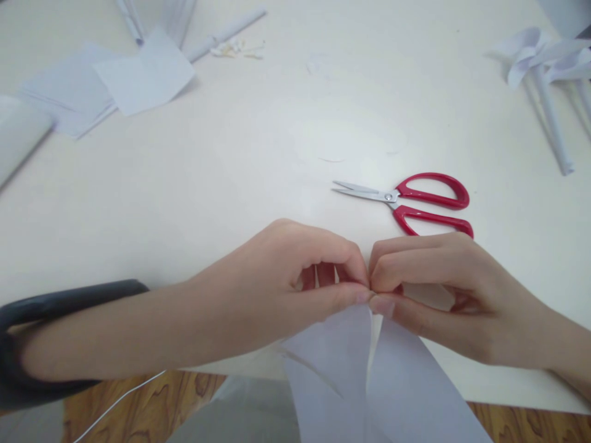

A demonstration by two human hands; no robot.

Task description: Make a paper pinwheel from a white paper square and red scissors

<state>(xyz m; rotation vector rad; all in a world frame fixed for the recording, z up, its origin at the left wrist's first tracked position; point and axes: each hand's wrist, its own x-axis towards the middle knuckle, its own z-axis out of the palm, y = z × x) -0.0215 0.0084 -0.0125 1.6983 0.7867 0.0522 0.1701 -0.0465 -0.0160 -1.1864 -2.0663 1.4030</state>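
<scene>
My left hand and my right hand meet at the table's near edge, thumbs and forefingers pinched side by side on the top of a white sheet of paper. The sheet hangs down toward me and is split into flaps below the pinch. Red-handled scissors lie shut on the white table just beyond my right hand, blades pointing left.
A stack of white paper squares lies at the far left, with rolled paper tubes behind it. White paper pinwheels on rolled sticks lie at the far right. Small paper scraps sit at the back.
</scene>
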